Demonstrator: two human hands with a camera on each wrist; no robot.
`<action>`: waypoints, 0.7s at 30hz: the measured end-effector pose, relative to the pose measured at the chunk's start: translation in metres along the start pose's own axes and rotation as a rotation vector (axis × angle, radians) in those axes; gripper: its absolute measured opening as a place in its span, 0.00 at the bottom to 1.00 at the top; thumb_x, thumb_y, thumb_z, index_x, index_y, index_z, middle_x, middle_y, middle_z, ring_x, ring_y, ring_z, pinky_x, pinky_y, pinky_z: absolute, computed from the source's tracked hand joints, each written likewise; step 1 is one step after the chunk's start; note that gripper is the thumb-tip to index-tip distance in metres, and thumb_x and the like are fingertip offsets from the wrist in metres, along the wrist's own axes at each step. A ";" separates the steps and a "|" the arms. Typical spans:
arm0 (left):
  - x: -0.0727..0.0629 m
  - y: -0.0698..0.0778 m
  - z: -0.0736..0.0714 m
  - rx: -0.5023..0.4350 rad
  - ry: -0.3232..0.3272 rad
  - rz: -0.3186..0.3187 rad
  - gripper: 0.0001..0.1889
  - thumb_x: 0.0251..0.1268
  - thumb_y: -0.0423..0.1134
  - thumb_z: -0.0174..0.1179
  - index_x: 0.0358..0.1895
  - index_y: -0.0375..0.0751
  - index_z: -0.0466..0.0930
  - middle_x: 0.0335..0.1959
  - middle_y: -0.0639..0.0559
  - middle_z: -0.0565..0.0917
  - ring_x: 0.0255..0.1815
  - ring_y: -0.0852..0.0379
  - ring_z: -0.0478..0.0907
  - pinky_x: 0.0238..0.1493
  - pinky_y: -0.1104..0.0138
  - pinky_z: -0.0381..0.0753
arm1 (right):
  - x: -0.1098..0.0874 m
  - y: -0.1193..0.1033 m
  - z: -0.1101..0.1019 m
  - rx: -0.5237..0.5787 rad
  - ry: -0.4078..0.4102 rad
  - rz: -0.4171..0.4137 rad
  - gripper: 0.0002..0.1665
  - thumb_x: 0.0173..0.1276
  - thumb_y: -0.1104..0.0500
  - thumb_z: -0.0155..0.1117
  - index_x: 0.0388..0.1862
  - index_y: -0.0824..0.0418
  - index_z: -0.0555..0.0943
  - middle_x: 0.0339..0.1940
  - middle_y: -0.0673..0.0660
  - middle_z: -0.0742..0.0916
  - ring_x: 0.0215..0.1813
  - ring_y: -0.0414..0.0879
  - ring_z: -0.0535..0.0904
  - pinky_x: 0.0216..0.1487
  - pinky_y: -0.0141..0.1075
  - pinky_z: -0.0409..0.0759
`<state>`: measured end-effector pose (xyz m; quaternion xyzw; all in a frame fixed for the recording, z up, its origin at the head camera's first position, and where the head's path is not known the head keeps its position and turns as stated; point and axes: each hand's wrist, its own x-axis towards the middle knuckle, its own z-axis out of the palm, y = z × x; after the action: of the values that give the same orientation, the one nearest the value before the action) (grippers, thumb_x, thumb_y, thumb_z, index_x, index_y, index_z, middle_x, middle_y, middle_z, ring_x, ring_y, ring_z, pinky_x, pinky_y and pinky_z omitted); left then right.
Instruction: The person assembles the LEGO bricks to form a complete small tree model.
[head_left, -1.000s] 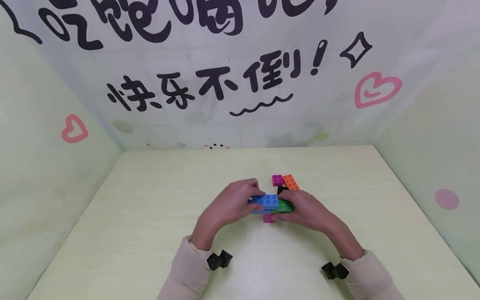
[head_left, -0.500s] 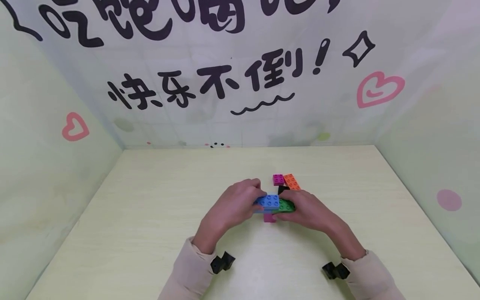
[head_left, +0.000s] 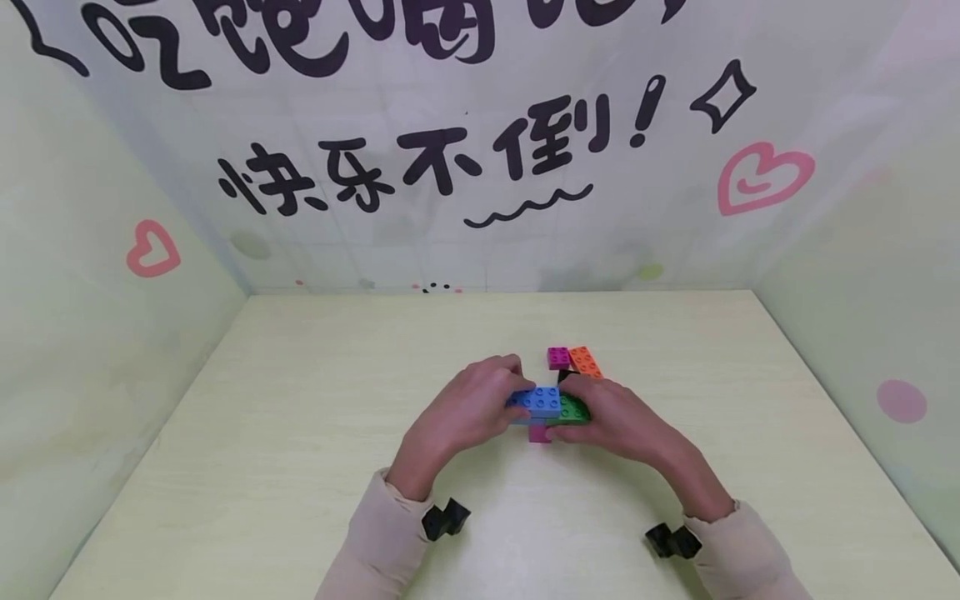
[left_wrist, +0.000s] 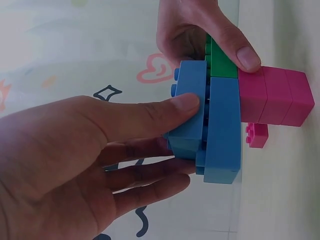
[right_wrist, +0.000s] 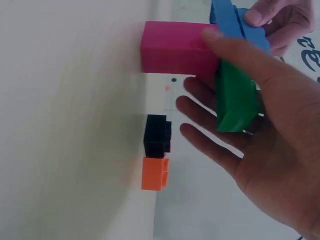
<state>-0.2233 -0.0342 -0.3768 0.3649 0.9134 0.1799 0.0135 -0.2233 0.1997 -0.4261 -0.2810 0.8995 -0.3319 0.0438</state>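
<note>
In the head view my left hand (head_left: pixel 468 408) pinches an upper blue toy building brick (head_left: pixel 546 402) between thumb and fingers. A narrow gap with studs showing lies between it and the lower blue brick (left_wrist: pixel 223 130) in the left wrist view. Beside that lower brick, at the same level, is a green brick (head_left: pixel 574 408). Both rest on an upright column of pink bricks (left_wrist: pixel 275 95) standing on the table. My right hand (head_left: pixel 618 421) grips around the green brick, its thumb pressed against the top of the pink column; its palm hides part of the green brick.
Behind the build lie a small magenta brick (head_left: pixel 558 357), an orange brick (head_left: pixel 586 362) and a black brick (head_left: pixel 567 377), close together. The pale table (head_left: pixel 300 400) meets printed walls at the back and both sides.
My left hand has shifted slightly to the right at the upper blue brick. The right hand keeps its hold on the build, and the head view has tilted a little.
</note>
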 end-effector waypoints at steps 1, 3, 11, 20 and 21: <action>0.000 0.000 0.000 -0.001 0.002 0.002 0.17 0.59 0.40 0.71 0.51 0.42 0.86 0.40 0.53 0.78 0.38 0.61 0.73 0.40 0.72 0.75 | 0.000 -0.001 -0.002 0.036 0.014 -0.018 0.26 0.56 0.48 0.78 0.51 0.53 0.79 0.41 0.42 0.82 0.42 0.41 0.78 0.42 0.37 0.80; 0.000 -0.001 0.000 -0.003 0.004 0.003 0.16 0.59 0.40 0.71 0.51 0.42 0.87 0.39 0.54 0.77 0.37 0.61 0.72 0.39 0.72 0.75 | -0.001 -0.002 -0.007 0.103 0.058 -0.072 0.27 0.57 0.50 0.77 0.54 0.52 0.79 0.45 0.42 0.83 0.45 0.42 0.79 0.47 0.38 0.80; 0.000 0.000 0.001 -0.004 0.027 -0.002 0.16 0.57 0.40 0.72 0.49 0.41 0.87 0.35 0.56 0.75 0.33 0.62 0.70 0.35 0.73 0.72 | -0.003 -0.003 -0.015 0.169 0.129 -0.166 0.18 0.59 0.58 0.75 0.49 0.50 0.83 0.43 0.42 0.85 0.43 0.41 0.81 0.47 0.40 0.80; -0.001 -0.002 0.002 -0.037 0.040 0.000 0.16 0.56 0.38 0.73 0.48 0.40 0.86 0.36 0.55 0.77 0.35 0.61 0.71 0.38 0.72 0.73 | -0.004 -0.005 -0.014 0.155 0.128 -0.143 0.19 0.59 0.57 0.76 0.49 0.50 0.83 0.43 0.41 0.85 0.43 0.41 0.80 0.45 0.38 0.80; -0.001 -0.003 0.002 -0.053 0.039 -0.001 0.16 0.56 0.38 0.73 0.48 0.40 0.86 0.36 0.55 0.78 0.35 0.61 0.71 0.38 0.72 0.74 | -0.004 -0.005 -0.014 0.151 0.130 -0.142 0.18 0.59 0.57 0.76 0.48 0.50 0.83 0.43 0.41 0.85 0.42 0.42 0.80 0.45 0.38 0.80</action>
<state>-0.2238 -0.0360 -0.3799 0.3605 0.9085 0.2112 0.0056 -0.2213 0.2066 -0.4128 -0.3179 0.8506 -0.4185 -0.0172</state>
